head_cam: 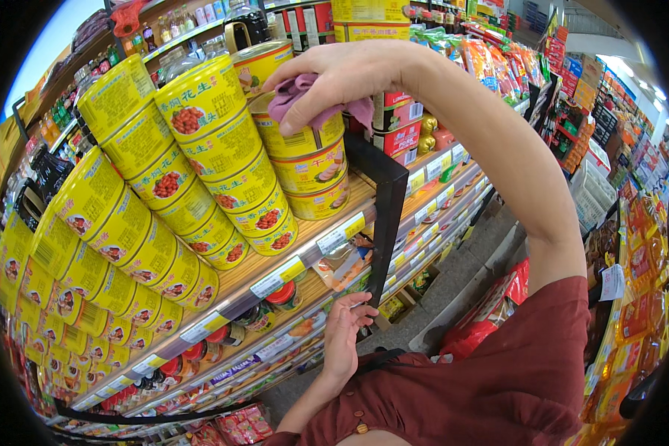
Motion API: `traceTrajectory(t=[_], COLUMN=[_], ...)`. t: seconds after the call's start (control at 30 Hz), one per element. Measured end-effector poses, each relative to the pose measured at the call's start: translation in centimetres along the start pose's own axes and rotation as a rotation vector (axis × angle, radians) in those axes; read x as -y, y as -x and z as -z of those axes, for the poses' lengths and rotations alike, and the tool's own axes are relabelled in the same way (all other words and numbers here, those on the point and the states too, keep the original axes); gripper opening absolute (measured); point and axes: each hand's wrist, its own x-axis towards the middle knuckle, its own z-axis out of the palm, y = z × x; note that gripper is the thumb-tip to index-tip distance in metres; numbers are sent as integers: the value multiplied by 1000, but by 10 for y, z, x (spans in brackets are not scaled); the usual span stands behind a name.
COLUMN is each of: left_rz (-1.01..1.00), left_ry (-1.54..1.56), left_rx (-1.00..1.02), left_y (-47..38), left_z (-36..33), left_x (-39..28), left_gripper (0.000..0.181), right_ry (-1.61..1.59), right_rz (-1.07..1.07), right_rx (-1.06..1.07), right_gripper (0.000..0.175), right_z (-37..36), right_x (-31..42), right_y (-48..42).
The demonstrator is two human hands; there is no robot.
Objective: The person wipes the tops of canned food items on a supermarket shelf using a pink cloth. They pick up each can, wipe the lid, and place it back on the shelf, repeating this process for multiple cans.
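Near the top of the head view, my right hand [334, 83] holds a crumpled purple cloth [298, 100] against the top of a stack of yellow luncheon meat cans [312, 173]. Another yellow can [262, 61] stands just behind that stack. To its left rise tall stacks of yellow braised peanut cans [234, 161] on a wooden shelf [262, 262]. My left hand [345, 329] is held low in front of the shelf edge, by the bottom end of a black metal frame [390, 223], its fingers loosely curled and apart, holding nothing. Whether it touches the frame cannot be told.
More yellow can stacks [122, 234] lean across the left in the wide view. Red-lidded jars [281, 295] fill the shelf below. Red and black luncheon meat cans [398, 139] stand beyond the frame. A red plastic package [490, 312] lies beside the aisle, with orange packs [641, 262] at right.
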Motion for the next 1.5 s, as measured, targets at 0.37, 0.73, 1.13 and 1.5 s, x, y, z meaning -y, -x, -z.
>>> traceTrajectory(t=[0.37, 0.73, 1.13, 1.5], left_rz=[25, 41, 43, 49], left_ry=[11, 3, 40, 41], left_rx=[-8, -27, -14, -27], left_y=[2, 5, 8, 11], left_z=[1, 0, 4, 8], left_x=[6, 10, 15, 15], left_gripper=[47, 39, 35, 33], right_ry=[48, 242, 258, 295], right_rz=[-129, -27, -39, -156], right_rx=[133, 187, 194, 196], right_gripper=[93, 80, 65, 71], right_z=[12, 19, 12, 10], right_x=[0, 8, 21, 35], right_y=[-4, -14, -21, -19])
